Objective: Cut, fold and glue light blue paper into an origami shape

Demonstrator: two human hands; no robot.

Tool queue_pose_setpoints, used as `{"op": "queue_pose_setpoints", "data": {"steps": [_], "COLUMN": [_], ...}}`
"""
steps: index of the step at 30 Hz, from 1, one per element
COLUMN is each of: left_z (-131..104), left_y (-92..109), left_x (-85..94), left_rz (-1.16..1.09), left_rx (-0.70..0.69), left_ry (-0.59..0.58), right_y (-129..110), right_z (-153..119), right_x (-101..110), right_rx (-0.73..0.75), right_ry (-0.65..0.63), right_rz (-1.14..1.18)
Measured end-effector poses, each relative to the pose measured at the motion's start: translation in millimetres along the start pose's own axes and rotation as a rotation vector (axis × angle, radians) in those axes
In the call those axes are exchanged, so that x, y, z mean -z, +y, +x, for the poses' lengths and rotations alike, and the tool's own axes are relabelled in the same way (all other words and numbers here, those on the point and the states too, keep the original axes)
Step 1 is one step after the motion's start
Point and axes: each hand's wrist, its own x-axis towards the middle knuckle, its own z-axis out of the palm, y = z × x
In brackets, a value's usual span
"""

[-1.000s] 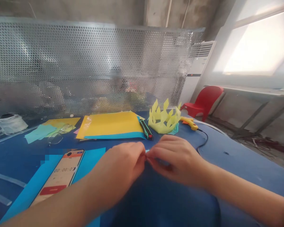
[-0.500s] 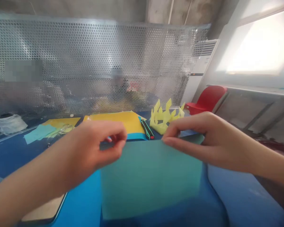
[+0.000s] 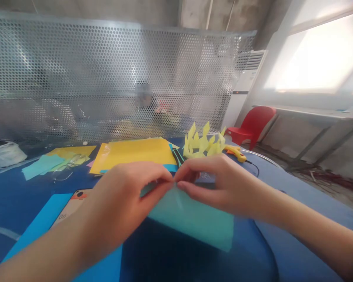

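In the middle of the frame, both hands met over a teal sheet of paper (image 3: 197,217). The left hand (image 3: 129,194) had its thumb and forefinger pressed together on the sheet's upper edge, and the right hand (image 3: 214,184) pinched the same edge just beside it, the two sets of fingertips touching or nearly so. The sheet slanted down from them toward the lower centre right of the frame, over the dark blue table (image 3: 306,270); whether its lower edge rested there, I could not tell.

In the lower left, a phone (image 3: 70,205) lay on a bright blue sheet (image 3: 106,270), partly hidden behind the left forearm. At the left, a pair of glasses (image 3: 65,172) sat near some pale teal slips (image 3: 44,165). Above the left hand, a yellow sheet (image 3: 135,150) lay on a stack, and a cutter (image 3: 178,154) with green edging stood out just beside its right side. A pale yellow paper crown (image 3: 204,145) stood upright behind the right hand, with a yellow glue gun (image 3: 235,152) near it on the right. A perforated metal screen (image 3: 91,78) filled the upper left and centre, and a red chair (image 3: 255,123) stood at the right, beyond the table
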Motion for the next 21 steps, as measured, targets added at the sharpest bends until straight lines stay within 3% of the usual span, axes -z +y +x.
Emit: {"op": "queue_pose_setpoints", "data": {"steps": [5, 7, 10, 13, 17, 21], "left_z": [-13, -16, -15, -11, -6, -3], "left_y": [14, 16, 18, 14, -1, -14], "left_x": [-6.0, -4.2, -0.8, 5.1, 20.3, 34.2], "left_rz": [-0.099, -0.091, -0.040, -0.007, 0.008, 0.117], "left_rx": [0.101, 0.159, 0.236, 0.203, 0.172, 0.254], "left_ry": [-0.013, -0.075, -0.172, -0.136, -0.094, -0.102], "right_y": [-22, -29, -33, -26, 3, 37], "right_z": [-17, -21, -20, -15, -6, -2], "right_x": [-16, -17, -10, 5, 34, 64], "right_rx": [0.018, -0.027, -0.135, -0.235, -0.260, -0.270], "right_ry": [0.180, 0.174, 0.058, -0.105, -0.335, -0.372], "right_rz": [-0.115, -0.074, 0.052, 0.086, 0.093, 0.060]}}
